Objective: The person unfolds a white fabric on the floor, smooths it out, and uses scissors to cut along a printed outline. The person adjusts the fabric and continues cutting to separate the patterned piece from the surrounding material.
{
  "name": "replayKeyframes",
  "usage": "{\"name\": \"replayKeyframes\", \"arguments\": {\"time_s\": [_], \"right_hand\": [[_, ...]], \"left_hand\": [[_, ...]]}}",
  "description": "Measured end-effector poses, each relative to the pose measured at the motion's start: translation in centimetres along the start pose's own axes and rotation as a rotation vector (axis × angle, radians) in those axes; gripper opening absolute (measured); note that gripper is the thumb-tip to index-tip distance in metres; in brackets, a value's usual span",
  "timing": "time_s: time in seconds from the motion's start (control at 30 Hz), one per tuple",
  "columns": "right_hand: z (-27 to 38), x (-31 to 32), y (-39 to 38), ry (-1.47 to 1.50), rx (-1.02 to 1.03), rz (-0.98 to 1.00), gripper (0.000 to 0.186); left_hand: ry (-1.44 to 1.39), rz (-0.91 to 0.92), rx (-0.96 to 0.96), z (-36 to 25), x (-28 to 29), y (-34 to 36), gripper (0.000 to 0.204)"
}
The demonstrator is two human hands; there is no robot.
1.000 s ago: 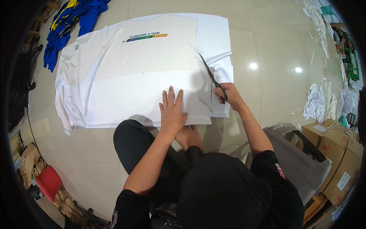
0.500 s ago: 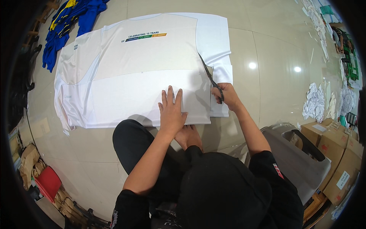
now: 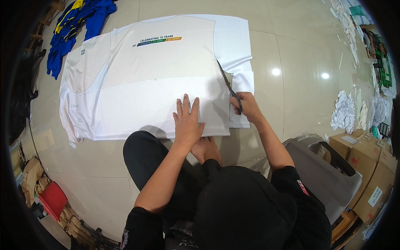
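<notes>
White fabric (image 3: 154,108) with a printed cream panel (image 3: 166,58) lies spread on the tiled floor. My right hand (image 3: 246,105) grips a pair of black scissors (image 3: 228,85) at the fabric's right side. The blades point away from me, their tips at a curved edge beside the cream panel, and they look nearly closed. A strip of white fabric (image 3: 233,39) lies to the right of that edge. My left hand (image 3: 188,123) rests flat on the near part of the fabric, fingers spread. My bare foot (image 3: 206,150) is just below that hand.
Blue and yellow garments (image 3: 71,33) lie at the far left. White scraps (image 3: 343,110) are heaped on the floor at right. A grey plastic stool (image 3: 310,175) and cardboard boxes (image 3: 366,166) stand near my right side. A red object (image 3: 53,200) is at lower left.
My right hand and the scissors have shifted very slightly left, and the blades look a little more closed. My left hand and the fabric stay in place.
</notes>
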State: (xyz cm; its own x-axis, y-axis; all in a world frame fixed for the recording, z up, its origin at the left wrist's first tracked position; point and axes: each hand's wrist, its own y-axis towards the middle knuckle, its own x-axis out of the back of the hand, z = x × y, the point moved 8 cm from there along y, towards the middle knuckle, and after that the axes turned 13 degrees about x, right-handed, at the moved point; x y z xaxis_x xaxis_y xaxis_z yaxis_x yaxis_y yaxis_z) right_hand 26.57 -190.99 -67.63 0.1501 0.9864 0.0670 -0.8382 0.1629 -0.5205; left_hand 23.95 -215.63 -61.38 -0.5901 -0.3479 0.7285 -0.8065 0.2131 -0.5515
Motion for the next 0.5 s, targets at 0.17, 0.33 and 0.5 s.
{"name": "replayKeyframes", "arguments": {"time_s": [0.17, 0.33, 0.5], "right_hand": [[0.2, -0.7, -0.3, 0.017, 0.015, -0.018, 0.021], [0.0, -1.1, -0.5, 0.054, -0.010, -0.022, 0.019], [0.2, -1.3, -0.8, 0.051, -0.011, -0.029, 0.022]], "left_hand": [[0.007, -0.009, -0.002, 0.1, -0.1, 0.0, 0.093], [0.005, -0.014, -0.008, 0.1, -0.2, 0.1, 0.093], [0.001, -0.017, -0.010, 0.1, 0.0, 0.0, 0.093]]}}
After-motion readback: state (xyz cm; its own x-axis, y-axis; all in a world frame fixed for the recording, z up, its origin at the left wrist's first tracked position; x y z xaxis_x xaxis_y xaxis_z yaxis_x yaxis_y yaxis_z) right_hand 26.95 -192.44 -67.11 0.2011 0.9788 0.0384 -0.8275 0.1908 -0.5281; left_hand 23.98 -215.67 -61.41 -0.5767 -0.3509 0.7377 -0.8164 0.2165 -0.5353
